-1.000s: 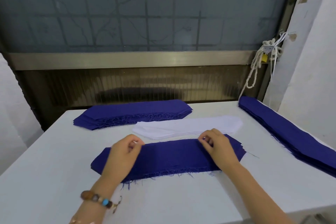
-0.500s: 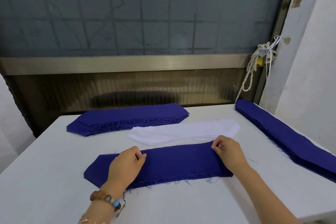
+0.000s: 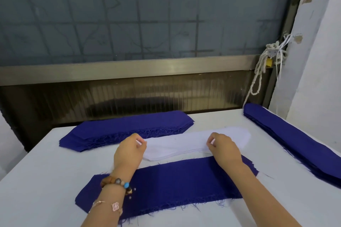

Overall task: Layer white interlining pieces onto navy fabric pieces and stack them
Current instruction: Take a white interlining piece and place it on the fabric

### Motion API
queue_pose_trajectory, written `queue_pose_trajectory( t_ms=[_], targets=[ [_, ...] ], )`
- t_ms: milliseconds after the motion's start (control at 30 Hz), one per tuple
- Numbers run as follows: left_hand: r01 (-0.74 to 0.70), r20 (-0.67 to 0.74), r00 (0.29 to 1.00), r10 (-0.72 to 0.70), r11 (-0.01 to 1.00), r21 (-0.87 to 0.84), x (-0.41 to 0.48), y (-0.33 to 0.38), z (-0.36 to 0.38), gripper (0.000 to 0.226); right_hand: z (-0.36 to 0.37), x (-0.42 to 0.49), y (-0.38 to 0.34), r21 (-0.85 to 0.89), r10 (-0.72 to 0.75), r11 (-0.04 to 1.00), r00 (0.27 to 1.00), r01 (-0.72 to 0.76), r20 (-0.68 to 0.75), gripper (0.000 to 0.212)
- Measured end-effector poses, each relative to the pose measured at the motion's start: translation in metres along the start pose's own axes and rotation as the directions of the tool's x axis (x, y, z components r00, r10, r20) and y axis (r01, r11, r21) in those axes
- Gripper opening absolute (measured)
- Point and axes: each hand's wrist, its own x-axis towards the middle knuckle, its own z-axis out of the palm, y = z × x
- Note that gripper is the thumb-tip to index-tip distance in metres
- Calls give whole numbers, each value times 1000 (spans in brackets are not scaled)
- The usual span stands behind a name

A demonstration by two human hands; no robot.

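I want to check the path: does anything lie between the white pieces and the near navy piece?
Nothing visible does. The left hand and right hand pinch the white stack; only a bare strip of table separates it from the navy piece.

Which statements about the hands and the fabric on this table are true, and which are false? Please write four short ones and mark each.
1. The left hand and the right hand both pinch the white interlining stack. True.
2. A white piece lies on the near navy piece. False: its top is bare navy.
3. A navy stack lies along the right edge of the table. True.
4. The beaded bracelet is on the right wrist. False: it is on the left wrist.
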Motion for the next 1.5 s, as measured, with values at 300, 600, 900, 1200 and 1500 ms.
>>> queue_pose_trajectory(
  t_ms=[300,600,900,1200,1500],
  targets=[
    [-140,3,990,141,985,-105,29,-10,36,13,30,44,-24,162,-139,979,984,120,108,6],
    [-89,-96,993,63,951,-297,29,-22,38,27,45,51,-6,333,-143,938,982,95,122,11],
    [-36,-201,977,-65,886,-463,29,-24,32,47,49,52,-4,325,-150,939,985,114,89,14],
    [177,128,984,-122,659,-731,33,-31,30,39,51,52,-3,318,-152,941,985,120,78,11],
    [2,-34,999,-30,779,-627,31,-32,31,16,52,52,-5,264,-139,957,988,119,60,13]
  ],
)
